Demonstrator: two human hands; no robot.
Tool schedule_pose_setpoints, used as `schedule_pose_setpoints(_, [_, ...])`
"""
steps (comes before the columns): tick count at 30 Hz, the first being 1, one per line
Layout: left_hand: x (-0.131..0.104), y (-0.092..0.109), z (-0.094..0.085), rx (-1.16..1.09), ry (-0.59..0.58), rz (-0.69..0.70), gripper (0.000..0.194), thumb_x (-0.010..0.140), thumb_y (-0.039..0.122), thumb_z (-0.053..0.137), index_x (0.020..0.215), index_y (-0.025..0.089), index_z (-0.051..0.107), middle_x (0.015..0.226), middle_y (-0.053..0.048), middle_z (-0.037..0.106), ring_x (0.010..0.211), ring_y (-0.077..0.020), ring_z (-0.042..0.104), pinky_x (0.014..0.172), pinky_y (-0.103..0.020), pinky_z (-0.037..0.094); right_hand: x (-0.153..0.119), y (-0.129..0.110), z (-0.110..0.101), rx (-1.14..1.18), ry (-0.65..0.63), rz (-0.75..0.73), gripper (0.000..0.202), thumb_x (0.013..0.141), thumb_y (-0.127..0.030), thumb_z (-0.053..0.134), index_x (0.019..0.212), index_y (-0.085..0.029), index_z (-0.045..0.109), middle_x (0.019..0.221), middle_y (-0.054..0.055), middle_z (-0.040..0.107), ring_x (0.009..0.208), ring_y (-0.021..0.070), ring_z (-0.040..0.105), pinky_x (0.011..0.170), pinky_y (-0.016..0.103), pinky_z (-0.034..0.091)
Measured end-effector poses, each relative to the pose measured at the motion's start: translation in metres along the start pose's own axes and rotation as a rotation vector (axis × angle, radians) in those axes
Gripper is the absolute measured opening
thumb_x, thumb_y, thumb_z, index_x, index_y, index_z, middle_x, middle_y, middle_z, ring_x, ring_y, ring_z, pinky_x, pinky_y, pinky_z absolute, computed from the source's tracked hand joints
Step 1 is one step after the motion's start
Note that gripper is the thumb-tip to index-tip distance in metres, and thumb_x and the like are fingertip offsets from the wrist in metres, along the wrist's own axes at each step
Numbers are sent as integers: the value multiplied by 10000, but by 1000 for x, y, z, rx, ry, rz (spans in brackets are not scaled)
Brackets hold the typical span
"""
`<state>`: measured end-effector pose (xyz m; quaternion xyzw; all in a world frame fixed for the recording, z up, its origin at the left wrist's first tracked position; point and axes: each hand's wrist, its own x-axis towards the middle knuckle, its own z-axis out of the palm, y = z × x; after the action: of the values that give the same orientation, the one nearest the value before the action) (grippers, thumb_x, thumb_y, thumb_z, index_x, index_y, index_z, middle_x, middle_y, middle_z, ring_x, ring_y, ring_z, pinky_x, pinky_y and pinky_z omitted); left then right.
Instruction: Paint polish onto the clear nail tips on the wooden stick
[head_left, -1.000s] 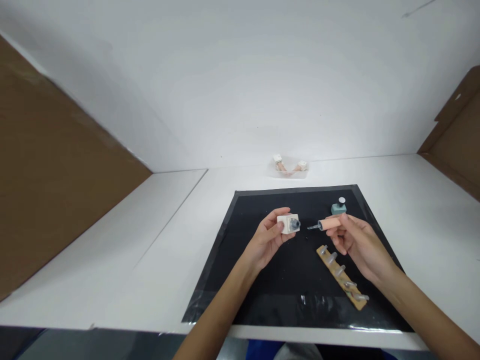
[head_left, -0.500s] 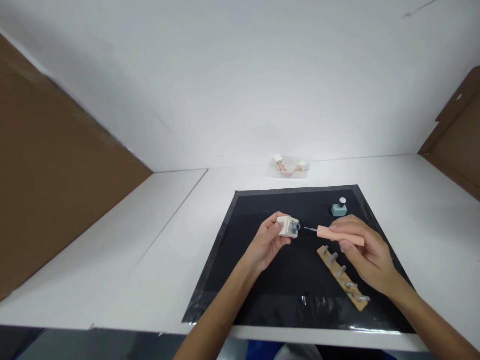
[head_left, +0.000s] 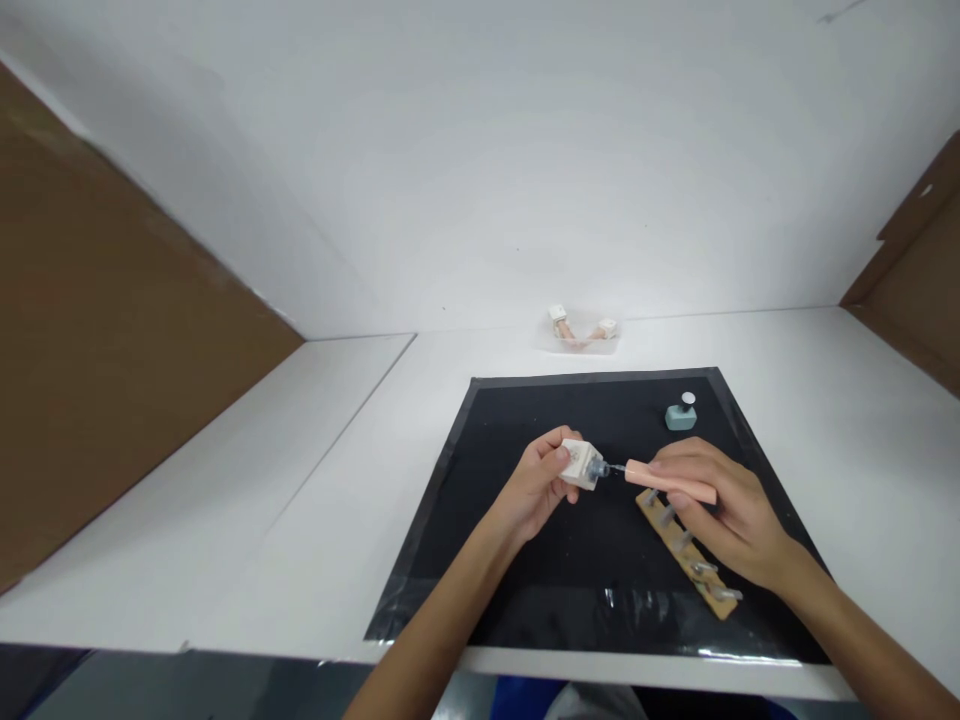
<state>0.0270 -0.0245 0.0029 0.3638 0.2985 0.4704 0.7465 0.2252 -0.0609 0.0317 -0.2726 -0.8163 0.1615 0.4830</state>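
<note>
My left hand [head_left: 541,480] is closed around a small white nail polish bottle [head_left: 579,464], tilted so its grey neck points right. Between the fingers of my right hand [head_left: 724,505] lies a peach nail polish cap with a brush [head_left: 667,480]. The thin brush tip meets the bottle's mouth; how far it reaches inside I cannot tell. Just below my right hand is a wooden strip [head_left: 686,555] bearing several clear nail tips on pegs, partly covered by the fingers. A teal bottle with a dark, white-topped cap [head_left: 681,416] stands beyond that hand.
A black mat [head_left: 525,590] lies under the work on a white table [head_left: 247,570]. Behind it, a clear tray [head_left: 581,345] holds white bottles with peach caps. Brown cardboard panels [head_left: 120,350] flank both sides, and a white wall [head_left: 480,170] rises at the back.
The brush in my right hand has moved left to the bottle's mouth. My left hand has tilted the bottle and shifted it slightly right.
</note>
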Motion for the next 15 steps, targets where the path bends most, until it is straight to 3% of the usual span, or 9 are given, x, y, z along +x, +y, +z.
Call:
schedule_pose_setpoints(9, [1,4,6,114,102,9,482,426,456,825,563,140,488,506,62,503,346,-19,418,262,-107,355,-1,3,0,-151,-50,-79,266,842,-82,466,1068,-204,533,801,64,647,696,169,629,556,285,534])
schedule_pose_setpoints(15, [1,4,4,171,116,30,466,435,446,815,562,148,479,502,65,489,359,-28,415,248,-114,333,-2,5,0,-101,-66,-58,259,828,-69,480,1048,-188,547,771,62,652,682,167,613,550,280,526])
